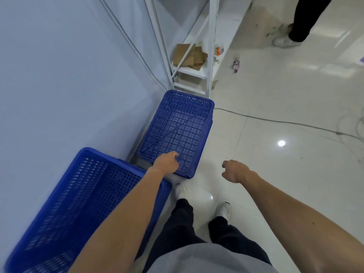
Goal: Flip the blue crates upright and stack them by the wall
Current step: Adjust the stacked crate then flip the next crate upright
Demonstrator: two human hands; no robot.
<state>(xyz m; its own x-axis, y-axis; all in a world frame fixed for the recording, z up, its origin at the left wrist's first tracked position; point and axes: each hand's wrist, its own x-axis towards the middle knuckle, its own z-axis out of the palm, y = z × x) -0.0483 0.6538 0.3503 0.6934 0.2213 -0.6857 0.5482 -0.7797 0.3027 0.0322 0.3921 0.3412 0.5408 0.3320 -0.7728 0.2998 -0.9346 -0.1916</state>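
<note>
Blue crates, two, perforated plastic, rectangular: far crate point(177, 133) lying at frame centre beside the wall point(59, 75), grid base showing, orientation uncertain; near crate point(78, 203) sitting lower left, open side facing up. Left hand point(167, 162) is reaching over the far crate's near edge, fingers loosely curled, holding nothing. Right hand point(234, 171) is hovering over glossy floor tile point(275, 174), fingers curled, empty. Judged step: approaching the far crate; next calls for gripping both rims.
</note>
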